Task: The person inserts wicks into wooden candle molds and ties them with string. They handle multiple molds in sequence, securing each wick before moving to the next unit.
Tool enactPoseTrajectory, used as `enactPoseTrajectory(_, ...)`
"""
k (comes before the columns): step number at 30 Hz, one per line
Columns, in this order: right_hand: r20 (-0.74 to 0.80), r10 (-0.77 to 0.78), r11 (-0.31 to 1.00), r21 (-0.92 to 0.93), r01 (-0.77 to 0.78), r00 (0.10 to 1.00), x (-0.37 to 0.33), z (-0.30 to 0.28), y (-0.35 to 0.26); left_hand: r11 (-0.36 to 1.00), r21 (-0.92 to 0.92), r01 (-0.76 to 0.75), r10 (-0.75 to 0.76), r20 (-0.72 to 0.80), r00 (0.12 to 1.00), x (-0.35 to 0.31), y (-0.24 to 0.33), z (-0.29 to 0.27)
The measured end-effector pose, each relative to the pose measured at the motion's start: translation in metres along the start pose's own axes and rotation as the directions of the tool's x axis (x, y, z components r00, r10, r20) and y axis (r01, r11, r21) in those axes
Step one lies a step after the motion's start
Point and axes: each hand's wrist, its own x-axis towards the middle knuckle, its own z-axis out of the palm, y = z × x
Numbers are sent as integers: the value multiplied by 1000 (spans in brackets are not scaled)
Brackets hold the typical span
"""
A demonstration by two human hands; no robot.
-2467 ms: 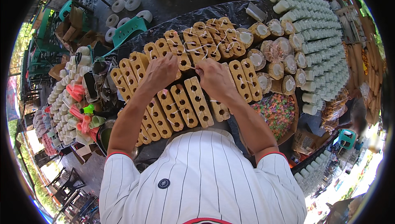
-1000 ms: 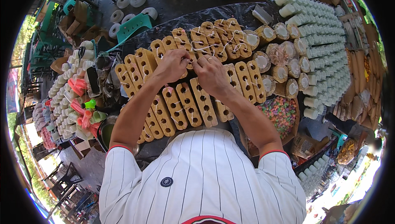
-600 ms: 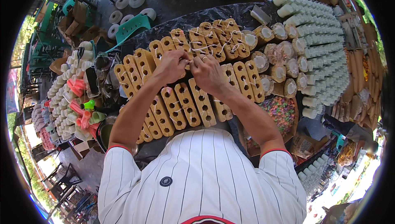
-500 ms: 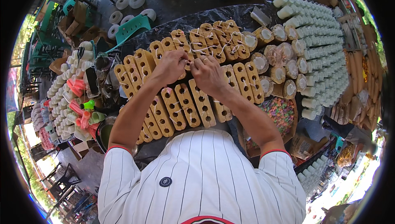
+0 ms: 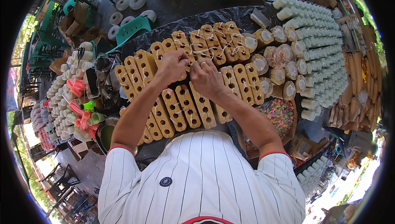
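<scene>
Two rows of tan blocks with round holes [image 5: 203, 107] lie on a table, white strings [image 5: 220, 51] running over and through many of them. My left hand [image 5: 172, 65] is closed in a pinch, fingertips at the near end of a far-row block [image 5: 181, 42]. Close beside it my right hand [image 5: 205, 78], with a ring on one finger, has its fingers curled and closed over the gap between the rows. Whatever the fingertips grip, perhaps string, is too small to make out. My hands and forearms hide parts of several blocks.
To the right stand tan rounds with pale tops [image 5: 260, 62] and rows of whitish cups [image 5: 321, 59]. A tray of colourful bits [image 5: 279, 115] sits by my right forearm. White cups [image 5: 61, 96] and pink pieces [image 5: 76, 87] crowd the left; a green plastic chair [image 5: 133, 30] is beyond the table.
My right hand has drawn slightly back toward me, its fingers more curled. My left hand stays in nearly the same spot, still pinching.
</scene>
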Motion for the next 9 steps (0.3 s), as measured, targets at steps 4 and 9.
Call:
enactPoseTrajectory(4,-33,-12,1000,2,12,999,0,3,-1,997,-70,42,-40,31,999,4,-8,3)
enactPoseTrajectory(9,-57,5,1000,9,-4,998,-1,5,1,993,-13,-121,120,-18,993,-1,-12,-2)
